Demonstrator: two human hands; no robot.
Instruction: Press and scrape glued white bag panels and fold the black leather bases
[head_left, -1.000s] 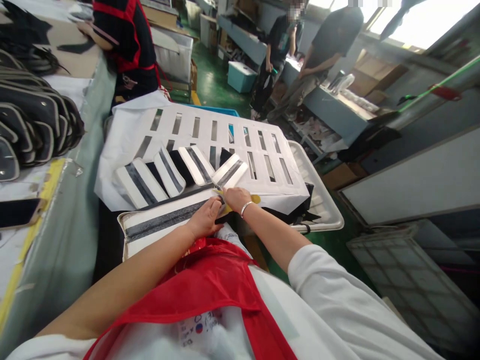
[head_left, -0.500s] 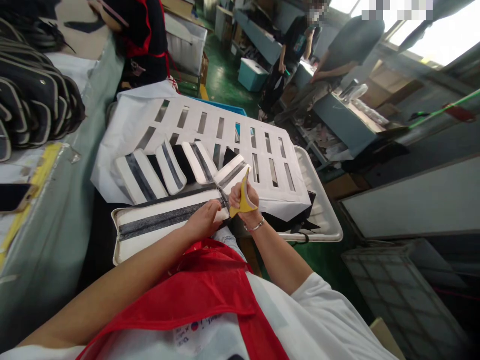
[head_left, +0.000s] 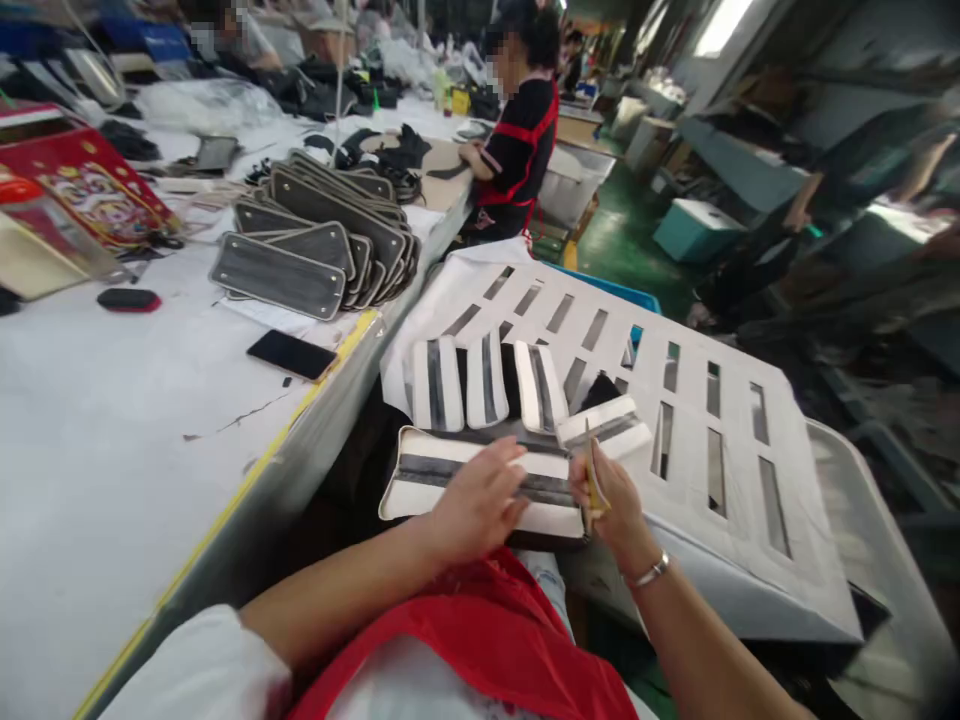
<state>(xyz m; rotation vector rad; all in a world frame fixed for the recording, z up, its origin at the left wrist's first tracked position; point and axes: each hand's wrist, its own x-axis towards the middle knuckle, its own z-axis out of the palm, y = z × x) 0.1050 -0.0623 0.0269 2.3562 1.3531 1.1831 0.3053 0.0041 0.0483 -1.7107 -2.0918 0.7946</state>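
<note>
Across my lap lies a long white piece (head_left: 424,497) with a dark band along its middle, perhaps part of a bag. My left hand (head_left: 480,495) rests on it, fingers loosely stretched and apart. At the piece's right end my right hand (head_left: 616,500) is closed round a thin yellow curved sheet (head_left: 596,492), pale on one face; its material is unclear. Just beyond, several shorter striped pieces stand in a row, among them a tilted one (head_left: 607,428) near my right hand and an upright one (head_left: 437,385) at the left.
A white slotted sheet (head_left: 739,430) covers a pale plastic bin (head_left: 847,470). On the left table (head_left: 112,440) are a black phone (head_left: 292,353) and a stack of dark bag panels (head_left: 281,275). A co-worker (head_left: 517,130) in a red-trimmed apron stands at its far end.
My view has swung left, bringing more of the table into sight. My left hand has shifted along the long piece; the yellow sheet now appears nearly edge-on in my right hand.
</note>
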